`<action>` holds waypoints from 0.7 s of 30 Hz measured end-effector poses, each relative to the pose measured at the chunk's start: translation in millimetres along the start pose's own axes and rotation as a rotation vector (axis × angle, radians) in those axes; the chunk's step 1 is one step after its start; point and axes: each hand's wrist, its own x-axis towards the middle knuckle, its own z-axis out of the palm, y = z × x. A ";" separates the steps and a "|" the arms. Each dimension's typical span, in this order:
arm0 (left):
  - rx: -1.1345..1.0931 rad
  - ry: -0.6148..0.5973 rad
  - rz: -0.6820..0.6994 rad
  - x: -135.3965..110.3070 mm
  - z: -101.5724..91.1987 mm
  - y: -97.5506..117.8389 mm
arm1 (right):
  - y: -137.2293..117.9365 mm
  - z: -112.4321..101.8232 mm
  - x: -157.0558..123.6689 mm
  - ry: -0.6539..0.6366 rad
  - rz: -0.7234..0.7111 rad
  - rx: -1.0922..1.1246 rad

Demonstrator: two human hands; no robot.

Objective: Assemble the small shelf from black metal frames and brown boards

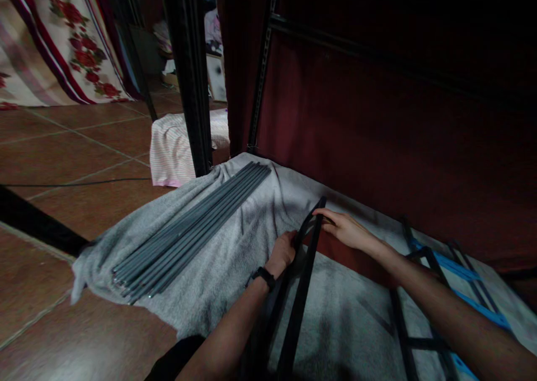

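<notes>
A long black frame (302,297) rises from the bottom of the head view, its two bars close together at the far end. My left hand (283,253), with a dark watch (265,277) on the wrist, is closed around the left bar. At the frame's far end, my right hand (344,228) grips the right bar between thumb and fingers. Part of my left fingers is hidden behind the bar. Left of my hands, a bundle of several thin grey rods (188,235) lies on a grey cloth (235,269).
Black frame parts (423,344) and blue strips (478,308) lie on the right. A dark post (188,79) stands behind the rods, near a striped cloth (170,151). A dark red curtain (356,129) hangs behind. Brown floor tiles (84,157) spread at left.
</notes>
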 end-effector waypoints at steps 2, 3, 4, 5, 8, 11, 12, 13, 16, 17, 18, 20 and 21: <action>0.073 0.005 0.023 -1.1 -2.9 0.2 | -2.5 -1.8 -2.2 0.003 -0.002 0.016; 0.114 0.008 0.037 -1.9 -3.9 0.5 | -3.8 -2.8 -3.3 0.006 -0.001 0.022; 0.154 0.009 0.051 -2.7 -4.5 0.8 | -5.2 -3.8 -4.4 0.006 0.001 0.025; 0.183 0.010 0.062 -3.5 -4.7 1.2 | -6.5 -4.5 -5.4 0.006 0.000 0.025; 0.224 0.016 0.070 -5.7 -4.0 2.0 | -10.5 -4.6 -6.8 -0.005 -0.015 0.028; 0.245 0.035 0.055 -7.5 -3.2 2.5 | -13.9 -3.0 -6.9 -0.021 -0.023 0.035; 0.257 0.043 0.058 -8.2 -3.4 2.9 | -14.9 -2.6 -6.9 -0.027 -0.021 0.035; 0.271 0.050 0.065 -9.0 -3.7 3.4 | -15.7 -2.3 -6.9 -0.031 -0.019 0.034; 0.298 0.051 0.067 -11.1 -5.9 6.1 | -17.3 -2.3 -7.7 -0.039 -0.012 0.033; 0.283 0.044 0.053 -11.6 -6.9 7.2 | -17.5 -2.4 -8.1 -0.042 -0.012 0.036; 0.251 0.036 0.035 -11.9 -7.9 8.1 | -17.6 -2.5 -8.6 -0.046 -0.015 0.040; 0.155 0.033 -0.002 -11.9 -9.9 9.0 | -17.3 -2.3 -9.4 -0.051 -0.025 0.051; 0.110 0.041 -0.019 -11.7 -10.7 8.8 | -17.1 -2.1 -9.6 -0.051 -0.030 0.055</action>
